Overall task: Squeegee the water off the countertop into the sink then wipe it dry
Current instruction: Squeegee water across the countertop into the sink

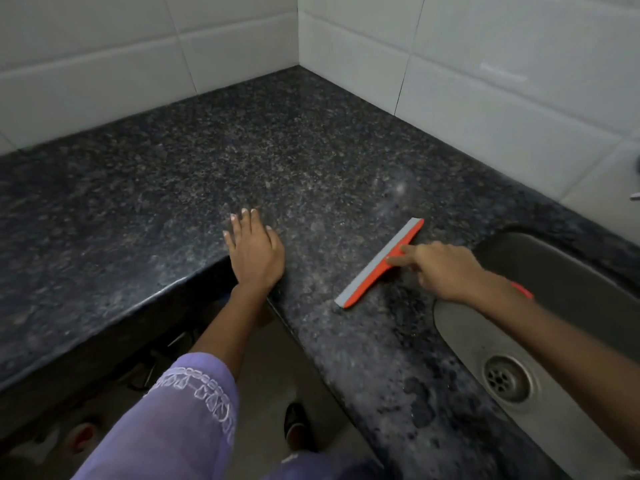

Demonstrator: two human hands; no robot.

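The landmark for all positions below is the sink (540,292), a steel basin set into the right end of the countertop (145,188).

1. Far left of the sink, the dark speckled countertop runs along a white tiled wall (104,64) and turns a corner toward the sink side.
2. A lilac sleeve (180,410) with white embroidery covers the upper part of the left arm, low in the view and well left of the sink.
3. The left hand (254,252) lies palm down on the countertop at its front edge, well left of the sink. Its fingers are straight and slightly spread. It holds nothing.
4. The squeegee (379,263) lies between the left hand and the sink, blade down on the countertop. The body is orange and the rubber strip is grey. The blade runs diagonally, its far end pointing toward the wall behind the sink.
5. The right hand (446,271) grips the squeegee handle just left of the sink rim, with two fingers extended onto the orange body. An orange end of the handle shows past the wrist, over the basin.
6. Wet patches (415,386) lie on the countertop strip along the sink's left rim.
7. The drain (507,377) sits in the near part of the sink floor.
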